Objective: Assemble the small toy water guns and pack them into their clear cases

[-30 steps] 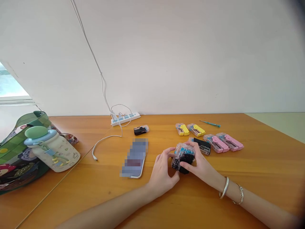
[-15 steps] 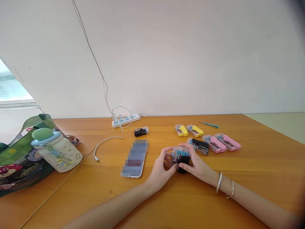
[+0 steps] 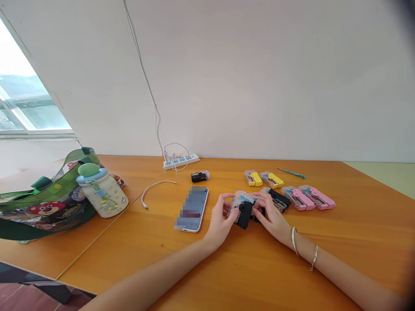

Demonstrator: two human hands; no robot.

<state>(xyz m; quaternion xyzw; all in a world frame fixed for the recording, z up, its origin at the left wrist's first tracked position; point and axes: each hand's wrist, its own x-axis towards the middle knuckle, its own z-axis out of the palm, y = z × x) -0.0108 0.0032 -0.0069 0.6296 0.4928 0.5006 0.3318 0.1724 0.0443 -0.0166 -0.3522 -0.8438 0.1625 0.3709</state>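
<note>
Between thumb and fingers, my left hand [image 3: 221, 221] grips a small clear-and-black plastic case [image 3: 244, 213] with bluish parts inside, tilted above the table. My right hand [image 3: 271, 217] is closed on a second black case [image 3: 257, 211], which sits partly behind the first and is mostly hidden by my fingers. Just beyond my right hand lies another clear-and-black case [image 3: 280, 200]. Two pink-and-clear cases [image 3: 298, 198] rest to its right, and two yellow-and-clear ones [image 3: 253, 178] lie farther back.
A phone [image 3: 193, 210] lies left of my hands. Behind it are a lone black case [image 3: 200, 176], a white cable [image 3: 145, 203] and a power strip [image 3: 180, 161]. A bottle [image 3: 105, 196] leans by a green bag [image 3: 48, 207]. A teal screwdriver [image 3: 293, 173] lies at the back right.
The view has swung left, so everything sits farther right. The cases in my hands, closely stacked before, have turned and slid apart, showing the left one's black side and the second beside it.
</note>
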